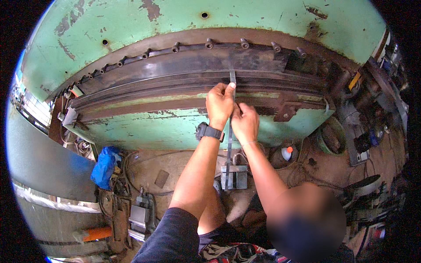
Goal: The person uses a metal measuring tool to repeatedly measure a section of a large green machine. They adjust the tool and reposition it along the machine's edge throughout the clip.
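A long, narrow flat metal strip [230, 144] runs from the press brake's tooling down toward my body. My left hand [220, 103], with a dark watch on its wrist, grips the strip near its far end, thumb pressed on top. Just nearer, my right hand [246, 125] is closed with curled fingers against the strip's right side. The strip's far end reaches the slot between the dark upper blade [193, 63] and the lower die [153, 93] of the green machine. Its near end hangs over a grey ribbed foot pedal [241, 179].
A row of bolts [209, 43] lines the upper beam. On the left are a blue bundle [104, 168], a grey sheet [48, 153] and a vise-like metal tool [139, 217]. Cables cross the floor. At right sit a green bucket [330, 136] and an orange-capped bottle [287, 153].
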Available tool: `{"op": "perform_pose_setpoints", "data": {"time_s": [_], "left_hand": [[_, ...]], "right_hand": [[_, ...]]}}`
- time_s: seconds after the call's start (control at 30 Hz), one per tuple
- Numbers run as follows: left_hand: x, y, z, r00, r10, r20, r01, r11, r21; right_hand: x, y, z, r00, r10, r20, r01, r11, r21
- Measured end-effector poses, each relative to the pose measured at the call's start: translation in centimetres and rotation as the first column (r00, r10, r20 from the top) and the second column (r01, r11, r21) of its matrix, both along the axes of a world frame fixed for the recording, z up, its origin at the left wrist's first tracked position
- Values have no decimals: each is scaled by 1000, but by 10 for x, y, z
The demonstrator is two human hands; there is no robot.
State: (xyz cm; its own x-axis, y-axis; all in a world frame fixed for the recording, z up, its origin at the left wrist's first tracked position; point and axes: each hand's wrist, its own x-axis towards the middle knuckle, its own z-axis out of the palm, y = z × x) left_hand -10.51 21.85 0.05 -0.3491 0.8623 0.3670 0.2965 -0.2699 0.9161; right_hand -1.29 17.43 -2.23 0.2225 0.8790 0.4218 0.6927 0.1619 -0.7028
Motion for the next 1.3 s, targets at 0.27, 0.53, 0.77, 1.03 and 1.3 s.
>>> {"op": "perform_pose_setpoints", "data": {"time_s": [0.27, 0.53, 0.77, 1.03, 1.3], "left_hand": [[4, 10, 3, 998, -34, 50, 34, 999, 3], [12, 8, 5, 998, 48, 44, -44, 996, -74], [-11, 17, -11, 762, -356, 541, 420, 908, 6], [-10, -1, -13, 683, -161, 712, 257, 966, -28], [-22, -4, 2, 720, -163, 674, 319, 941, -113]], "right_hand": [[23, 43, 33, 709, 359, -607, -339, 928, 153], [19, 62, 26, 548, 308, -777, -450, 892, 36], [20, 48, 21, 382, 229, -895, -509, 861, 3], [30, 59, 10, 578, 381, -722, -485, 872, 72], [43, 75, 6, 692, 412, -593, -524, 851, -20]]}}
